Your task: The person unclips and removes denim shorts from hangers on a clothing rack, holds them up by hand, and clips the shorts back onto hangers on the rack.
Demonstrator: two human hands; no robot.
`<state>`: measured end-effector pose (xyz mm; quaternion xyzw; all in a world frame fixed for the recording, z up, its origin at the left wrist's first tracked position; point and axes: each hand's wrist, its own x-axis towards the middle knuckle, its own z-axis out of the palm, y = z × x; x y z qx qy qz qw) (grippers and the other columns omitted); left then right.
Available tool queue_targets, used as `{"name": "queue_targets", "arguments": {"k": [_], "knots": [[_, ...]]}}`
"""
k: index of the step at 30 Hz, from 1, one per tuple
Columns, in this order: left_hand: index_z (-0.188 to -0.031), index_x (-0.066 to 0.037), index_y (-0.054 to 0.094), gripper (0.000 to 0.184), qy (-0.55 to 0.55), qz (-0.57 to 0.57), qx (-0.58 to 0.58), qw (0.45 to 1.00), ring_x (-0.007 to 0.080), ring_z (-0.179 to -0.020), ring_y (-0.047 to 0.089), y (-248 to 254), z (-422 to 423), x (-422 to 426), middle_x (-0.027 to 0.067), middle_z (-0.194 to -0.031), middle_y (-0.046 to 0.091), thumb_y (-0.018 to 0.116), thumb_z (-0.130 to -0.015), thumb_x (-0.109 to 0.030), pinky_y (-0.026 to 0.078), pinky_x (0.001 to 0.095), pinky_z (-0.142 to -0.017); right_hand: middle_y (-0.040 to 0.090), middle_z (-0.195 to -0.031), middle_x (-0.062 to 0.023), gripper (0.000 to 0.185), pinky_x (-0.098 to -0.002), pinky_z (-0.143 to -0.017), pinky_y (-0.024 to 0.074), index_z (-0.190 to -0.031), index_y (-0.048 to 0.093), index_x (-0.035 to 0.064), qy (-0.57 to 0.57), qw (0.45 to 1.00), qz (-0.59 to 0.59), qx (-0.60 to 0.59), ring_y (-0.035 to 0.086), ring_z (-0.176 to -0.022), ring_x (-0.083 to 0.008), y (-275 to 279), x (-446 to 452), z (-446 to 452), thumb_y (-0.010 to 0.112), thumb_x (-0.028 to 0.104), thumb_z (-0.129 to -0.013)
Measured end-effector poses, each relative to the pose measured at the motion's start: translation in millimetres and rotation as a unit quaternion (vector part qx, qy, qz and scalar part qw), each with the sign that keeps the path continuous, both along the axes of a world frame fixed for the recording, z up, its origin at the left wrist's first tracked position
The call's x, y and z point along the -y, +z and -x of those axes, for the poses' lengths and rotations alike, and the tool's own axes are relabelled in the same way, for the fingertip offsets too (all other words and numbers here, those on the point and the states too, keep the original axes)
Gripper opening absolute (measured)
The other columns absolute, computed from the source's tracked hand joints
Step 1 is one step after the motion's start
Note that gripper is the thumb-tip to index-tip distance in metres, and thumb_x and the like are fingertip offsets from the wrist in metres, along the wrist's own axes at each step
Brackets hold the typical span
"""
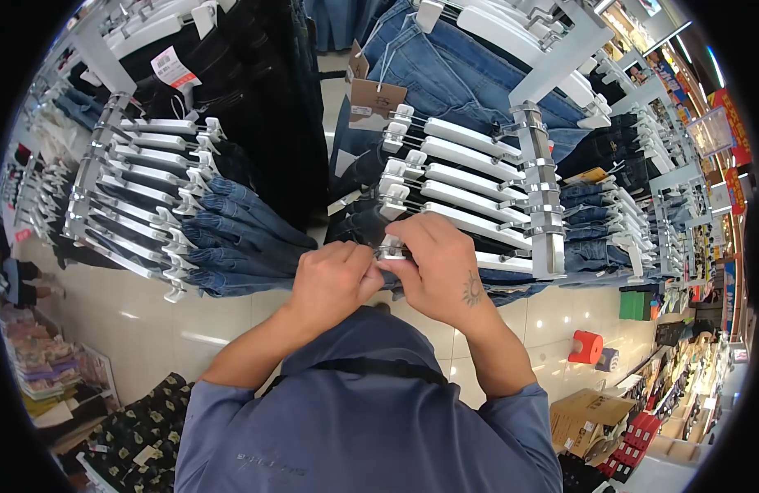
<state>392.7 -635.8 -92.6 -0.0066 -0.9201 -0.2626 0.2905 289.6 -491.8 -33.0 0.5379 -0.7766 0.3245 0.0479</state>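
My right hand (441,261) pinches a white hanger clip (389,249) between thumb and fingers, at the front of a rack of hung trousers. Beside it my left hand (334,278) is closed, its fingertips close to the same clip; whatever it grips is hidden, perhaps the edge of a garment. Above my hands, several white clip hangers (470,168) hang in a row from a metal rail (544,189). Dark trousers (355,226) hang below them, partly covered by my hands.
To the left, blue jeans (239,222) hang on another rail (87,181). Black trousers (260,99) and blue jeans with a brown tag (375,100) hang ahead. A red stool (586,347) and a cardboard box (589,417) stand on the tiled floor at right.
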Motion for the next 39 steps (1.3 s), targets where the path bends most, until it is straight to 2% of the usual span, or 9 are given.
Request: {"name": "queue_targets", "arguments": {"k": [11,14,17,21,24,25,29,36,39], "knots": [[-0.078,-0.004,0.060,0.011,0.031,-0.032,-0.035,0.998,0.0270,-0.060,0.059,15,-2,1,0.0087,-0.066,0.056,0.069,-0.071,-0.004,0.048,0.0382,-0.054,0.063,-0.083,-0.0128,0.031,-0.0409,-0.065,0.0488,-0.096,0.062,-0.0001,0.043,0.997,0.057,0.020,0.061,-0.079,-0.0329,3,3,7,0.075,0.009,-0.070],[-0.082,-0.003,0.062,0.012,0.068,-0.014,-0.038,0.997,0.0277,-0.063,0.060,16,2,-2,0.0096,-0.069,0.057,0.069,-0.072,-0.003,0.049,0.0382,-0.057,0.065,-0.091,-0.0156,0.032,-0.0406,-0.070,0.0501,-0.101,0.065,-0.0008,0.008,0.998,0.062,0.010,0.061,-0.082,-0.0347,-4,4,4,0.076,0.009,-0.073],[-0.085,-0.002,0.063,0.013,0.084,-0.014,-0.052,0.995,0.0286,-0.066,0.060,8,6,-3,0.0104,-0.072,0.058,0.069,-0.074,-0.003,0.049,0.0385,-0.058,0.064,-0.107,-0.0180,0.034,-0.0429,-0.084,0.0491,-0.107,0.065,-0.0020,-0.018,0.997,0.058,-0.054,0.060,-0.098,-0.0374,-5,4,-4,0.074,0.010,-0.076],[-0.088,-0.001,0.064,0.015,0.119,-0.051,-0.079,0.988,0.0300,-0.067,0.061,1,7,-12,0.0109,-0.073,0.061,0.070,-0.075,-0.003,0.050,0.0390,-0.060,0.056,-0.129,-0.0246,0.035,-0.0529,-0.101,0.0415,-0.112,0.065,-0.0021,0.032,0.985,0.133,-0.106,0.051,-0.120,-0.0454,-40,-12,-14,0.071,0.009,-0.079],[-0.090,-0.001,0.065,0.015,0.157,-0.089,-0.070,0.981,0.0279,-0.065,0.062,-6,6,-24,0.0102,-0.073,0.062,0.072,-0.077,-0.005,0.050,0.0373,-0.058,0.055,-0.131,-0.0253,0.035,-0.0541,-0.102,0.0405,-0.112,0.065,-0.0014,0.046,0.977,0.125,-0.164,0.049,-0.123,-0.0457,-74,-36,-19,0.070,0.007,-0.079],[-0.093,-0.001,0.066,0.017,0.170,-0.119,-0.070,0.976,0.0255,-0.061,0.061,-7,5,-28,0.0091,-0.071,0.062,0.074,-0.079,-0.008,0.050,0.0359,-0.056,0.052,-0.135,-0.0257,0.036,-0.0553,-0.104,0.0388,-0.114,0.065,-0.0007,0.069,0.982,0.124,-0.126,0.047,-0.126,-0.0465,-84,-44,-17,0.069,0.007,-0.079],[-0.106,-0.002,0.065,0.024,0.195,-0.168,-0.013,0.966,0.0171,-0.057,0.059,-18,-7,-43,0.0076,-0.070,0.061,0.072,-0.086,-0.012,0.047,0.0281,-0.053,0.050,-0.137,-0.0217,0.033,-0.0538,-0.101,0.0411,-0.114,0.064,0.0030,0.067,0.993,0.061,-0.080,0.049,-0.123,-0.0429,-112,-72,-10,0.065,0.009,-0.082],[-0.102,-0.004,0.066,0.020,0.243,-0.178,0.125,0.945,0.0232,-0.060,0.063,-79,-56,-68,0.0107,-0.068,0.063,0.069,-0.088,-0.018,0.049,0.0342,-0.055,0.054,-0.132,-0.0202,0.031,-0.0542,-0.100,0.0405,-0.112,0.064,0.0007,0.106,0.990,0.073,-0.049,0.050,-0.120,-0.0435,-116,-82,-3,0.065,0.008,-0.082],[-0.099,-0.005,0.067,0.017,0.246,-0.170,0.113,0.947,0.0243,-0.061,0.065,-90,-82,-67,0.0116,-0.068,0.064,0.068,-0.089,-0.019,0.050,0.0354,-0.056,0.055,-0.129,-0.0199,0.029,-0.0539,-0.100,0.0395,-0.110,0.064,-0.0001,0.099,0.991,0.072,-0.046,0.050,-0.120,-0.0436,-115,-82,-6,0.065,0.008,-0.082]]}}
